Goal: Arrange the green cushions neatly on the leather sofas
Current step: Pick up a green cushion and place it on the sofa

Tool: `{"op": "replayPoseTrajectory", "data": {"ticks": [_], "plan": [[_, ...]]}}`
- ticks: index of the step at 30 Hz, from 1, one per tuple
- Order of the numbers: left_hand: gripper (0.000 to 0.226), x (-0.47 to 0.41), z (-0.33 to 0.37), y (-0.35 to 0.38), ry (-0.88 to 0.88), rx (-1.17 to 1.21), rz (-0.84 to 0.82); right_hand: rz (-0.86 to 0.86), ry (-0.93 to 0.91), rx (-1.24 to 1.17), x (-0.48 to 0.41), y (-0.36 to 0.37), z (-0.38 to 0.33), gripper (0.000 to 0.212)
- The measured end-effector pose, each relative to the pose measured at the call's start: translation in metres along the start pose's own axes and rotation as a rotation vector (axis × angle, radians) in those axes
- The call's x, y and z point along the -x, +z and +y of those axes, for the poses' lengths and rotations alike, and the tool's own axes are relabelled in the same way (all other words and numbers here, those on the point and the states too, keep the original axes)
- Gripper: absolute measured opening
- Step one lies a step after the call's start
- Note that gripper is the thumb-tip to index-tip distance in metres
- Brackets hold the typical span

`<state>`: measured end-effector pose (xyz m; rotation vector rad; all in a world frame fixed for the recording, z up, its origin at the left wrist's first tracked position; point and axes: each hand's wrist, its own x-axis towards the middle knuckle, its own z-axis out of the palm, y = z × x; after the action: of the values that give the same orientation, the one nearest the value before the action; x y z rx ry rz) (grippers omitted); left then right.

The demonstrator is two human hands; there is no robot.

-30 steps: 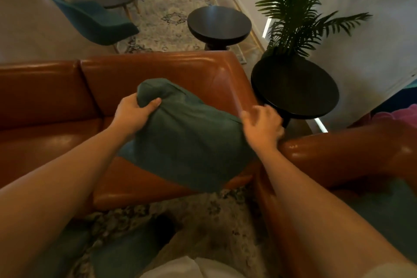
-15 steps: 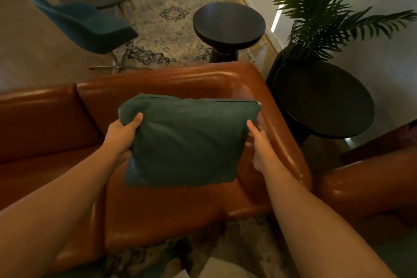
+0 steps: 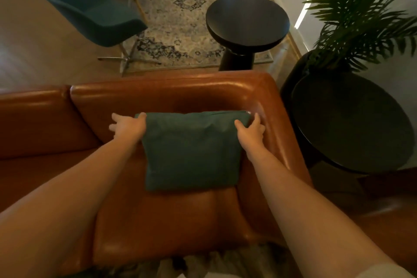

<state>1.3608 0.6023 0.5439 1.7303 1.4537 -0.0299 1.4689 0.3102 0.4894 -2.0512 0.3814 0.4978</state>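
Both hands (image 3: 128, 127) on cushion (image 3: 191, 151) corners

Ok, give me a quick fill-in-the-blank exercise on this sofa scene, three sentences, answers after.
1. The cushion leaning on the sofa backrest is ____ in colour.
2. The left hand and right hand are at the cushion's ____ corners.
3. The round side tables are ____ in colour.

Missing words: green; top; black
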Motion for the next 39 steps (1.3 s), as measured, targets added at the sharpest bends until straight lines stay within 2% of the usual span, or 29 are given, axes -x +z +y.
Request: {"op": "replayPoseTrajectory", "data": {"ticks": [5,10,17,28,39], "plan": [[0.087,0.007,0.0,0.013,0.194,-0.185,-0.059,-0.246,-0.189,0.235,-0.011,0.008,-0.017,0.066],[0.084,0.032,-0.034,0.013,0.456,-0.457,-0.118,-0.324,-0.326,0.446,0.006,0.021,-0.013,0.07],[0.089,0.067,-0.078,0.0,0.513,-0.627,-0.124,-0.379,-0.438,0.57,0.056,0.026,0.0,0.073],[0.093,0.157,-0.194,-0.047,0.594,-0.686,-0.086,-0.337,-0.541,0.582,0.196,0.01,0.074,0.081],[0.093,0.269,-0.344,-0.121,0.492,-0.696,-0.101,-0.396,-0.602,0.676,0.35,-0.001,0.159,0.081]]}}
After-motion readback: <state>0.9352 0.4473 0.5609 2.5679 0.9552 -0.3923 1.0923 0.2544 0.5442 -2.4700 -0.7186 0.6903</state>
